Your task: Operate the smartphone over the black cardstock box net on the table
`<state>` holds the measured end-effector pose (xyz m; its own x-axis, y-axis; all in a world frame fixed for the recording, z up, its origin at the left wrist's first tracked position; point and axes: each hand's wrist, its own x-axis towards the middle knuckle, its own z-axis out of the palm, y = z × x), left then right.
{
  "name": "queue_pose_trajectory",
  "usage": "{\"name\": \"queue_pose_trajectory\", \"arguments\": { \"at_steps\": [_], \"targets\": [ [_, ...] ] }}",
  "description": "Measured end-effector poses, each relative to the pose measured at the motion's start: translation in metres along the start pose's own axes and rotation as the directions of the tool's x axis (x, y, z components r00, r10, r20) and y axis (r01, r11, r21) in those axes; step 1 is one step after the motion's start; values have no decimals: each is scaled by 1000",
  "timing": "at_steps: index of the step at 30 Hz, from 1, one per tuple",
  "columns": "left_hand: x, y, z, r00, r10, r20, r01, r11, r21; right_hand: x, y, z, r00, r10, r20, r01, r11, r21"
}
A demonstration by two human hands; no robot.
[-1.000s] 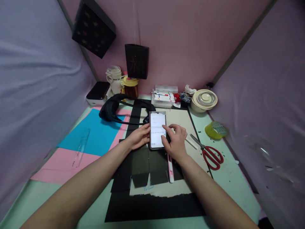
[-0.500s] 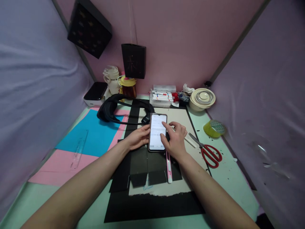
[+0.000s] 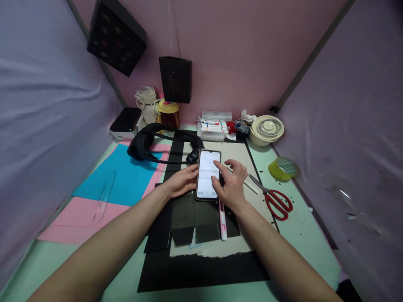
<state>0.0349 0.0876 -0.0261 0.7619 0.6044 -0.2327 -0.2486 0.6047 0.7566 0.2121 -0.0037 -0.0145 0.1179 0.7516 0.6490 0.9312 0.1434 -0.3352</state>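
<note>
A smartphone [image 3: 208,176] with a lit, mostly white screen is tilted up above the black paper at mid-table. My left hand [image 3: 183,181] grips it by its left edge, the fingers partly behind it. Over the screen is my right hand [image 3: 232,181], its index finger and thumb stretched out and spread, at or just above the glass. Beneath the phone lies a folded black card [image 3: 185,218] with cut flaps. A pink utility knife [image 3: 223,222] rests below the right hand, and a white pen-like stick [image 3: 251,186] lies just right of it.
Red-handled scissors [image 3: 273,199] and a yellow-green tape roll [image 3: 282,168] lie on the right. A black headset [image 3: 146,144] sits behind my left hand. Blue paper [image 3: 122,174] carries a clear ruler [image 3: 107,195]. Black boxes [image 3: 175,79] hang above; markers [image 3: 214,126] and a lidded bowl [image 3: 267,130] stand behind.
The whole view has shifted very slightly. Both hands keep the same pose at the phone, and the things on the table have not moved.
</note>
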Motion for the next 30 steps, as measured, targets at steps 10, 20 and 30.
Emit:
{"name": "queue_pose_trajectory", "arguments": {
  "at_steps": [10,20,30],
  "targets": [
    [4,-2,-5,997,63,-54,-67,994,-81,-10,0,-9,982,-178,-66,185,974,128],
    [4,-3,-4,996,80,-50,-85,991,-105,-13,-5,-2,965,-254,57,251,966,54],
    [4,-2,-2,996,73,-46,-78,990,-113,-13,-2,-8,967,-254,-34,256,963,84]
  ]
}}
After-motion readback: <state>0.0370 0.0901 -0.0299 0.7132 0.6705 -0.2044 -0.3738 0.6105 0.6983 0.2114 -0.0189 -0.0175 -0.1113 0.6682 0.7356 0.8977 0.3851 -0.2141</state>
